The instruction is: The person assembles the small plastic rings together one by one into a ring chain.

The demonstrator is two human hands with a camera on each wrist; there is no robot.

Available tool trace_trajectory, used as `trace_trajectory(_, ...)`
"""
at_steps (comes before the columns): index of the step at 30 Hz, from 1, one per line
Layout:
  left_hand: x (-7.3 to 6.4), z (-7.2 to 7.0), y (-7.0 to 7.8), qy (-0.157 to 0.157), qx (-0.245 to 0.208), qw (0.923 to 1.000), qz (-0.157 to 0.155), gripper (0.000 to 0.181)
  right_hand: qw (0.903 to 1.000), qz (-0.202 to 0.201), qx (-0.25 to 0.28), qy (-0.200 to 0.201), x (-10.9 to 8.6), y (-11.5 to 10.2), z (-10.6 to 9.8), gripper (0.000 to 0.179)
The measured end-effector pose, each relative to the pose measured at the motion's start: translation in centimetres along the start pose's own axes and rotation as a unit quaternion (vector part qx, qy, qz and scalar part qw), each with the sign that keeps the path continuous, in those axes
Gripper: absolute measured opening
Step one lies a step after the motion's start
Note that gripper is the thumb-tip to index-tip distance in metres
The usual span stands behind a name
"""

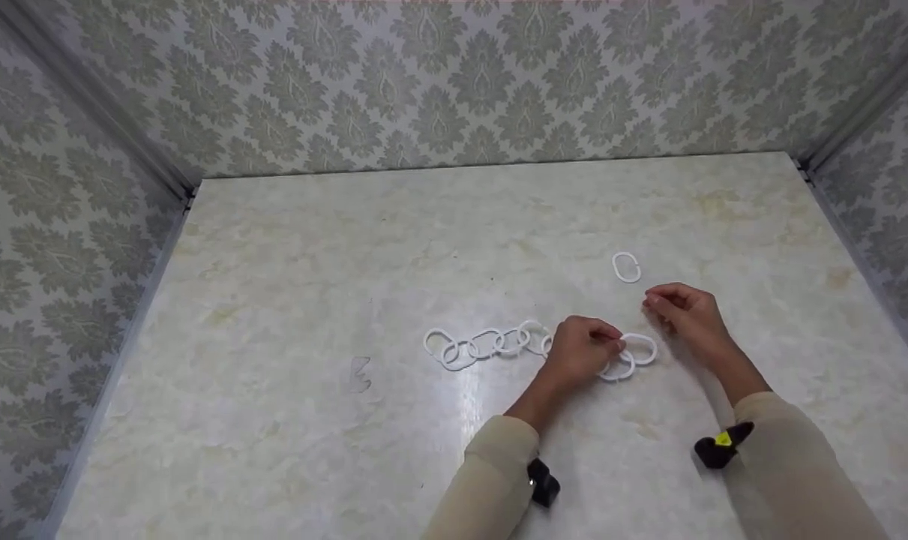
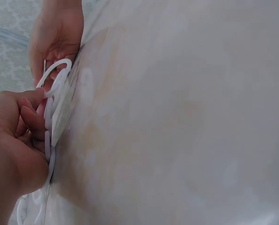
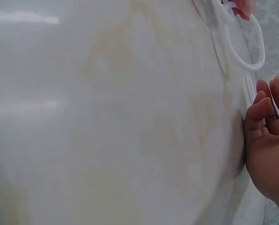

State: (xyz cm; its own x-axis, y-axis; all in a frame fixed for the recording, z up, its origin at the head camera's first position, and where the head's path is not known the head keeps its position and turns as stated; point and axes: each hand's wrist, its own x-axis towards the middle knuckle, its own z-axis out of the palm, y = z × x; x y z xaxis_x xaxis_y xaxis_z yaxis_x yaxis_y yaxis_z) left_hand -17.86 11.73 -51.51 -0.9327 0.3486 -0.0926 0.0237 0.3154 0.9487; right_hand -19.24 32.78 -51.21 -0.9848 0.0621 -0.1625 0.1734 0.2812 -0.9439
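A chain of white oval plastic links lies on the table, running under my left hand. The left thumb and fingertips pinch a link of this chain near its right end; the pinched part is mostly hidden. The end link sticks out to the right, raised toward the fingers in the right wrist view. My right hand hovers just up and right of it, fingers loosely bent, thumb near the fingertips, with no link showing between them. A separate white link lies flat just beyond the right fingertips.
The pale marbled table is bounded by patterned walls at the back and both sides. A thin, transparent, jagged-edged piece lies left of the chain. Black wrist cameras sit at both sleeves.
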Motion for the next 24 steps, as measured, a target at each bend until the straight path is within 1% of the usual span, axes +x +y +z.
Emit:
trace_trajectory(3,-0.1,0.1,0.0,-0.002,-0.006,1.0,-0.008,0.008,0.9983,0.011,-0.054,0.017,1.0,-0.2,0.0,0.037)
trace_trajectory(7,-0.2,0.2,0.0,-0.004,-0.009,0.9998,-0.015,0.008,0.9919,0.034,-0.119,0.028,1.9,-0.6,0.0,0.04)
trace_trajectory(9,-0.2,0.3,0.0,-0.004,-0.007,0.9999,-0.013,0.008,0.9881,0.036,-0.147,0.028,2.2,-0.9,0.1,0.042)
trace_trajectory(12,-0.3,0.2,0.0,-0.004,-0.004,1.0,-0.008,0.008,0.9821,0.02,-0.186,0.022,2.5,-1.3,0.2,0.044)
trace_trajectory(15,-0.2,0.1,0.0,-0.004,-0.005,1.0,-0.001,0.008,0.9738,-0.014,-0.227,0.018,3.0,-1.6,0.4,0.044)
trace_trajectory(17,-0.2,0.0,0.0,-0.004,-0.003,1.0,0.006,0.009,0.9684,-0.03,-0.247,0.015,3.3,-1.7,0.5,0.045)
trace_trajectory(19,-0.2,0.0,0.0,-0.005,-0.003,0.9999,0.01,0.009,0.9642,-0.035,-0.263,0.012,3.6,-1.9,0.6,0.047)
trace_trajectory(21,-0.2,-0.1,0.0,-0.006,-0.001,0.9999,0.013,0.009,0.9626,-0.027,-0.27,0.008,3.8,-2.1,0.7,0.049)
trace_trajectory(24,-0.1,-0.2,0.0,-0.008,-0.004,0.9999,0.008,0.009,0.9616,-0.003,-0.275,0.004,4.0,-2.6,0.9,0.055)
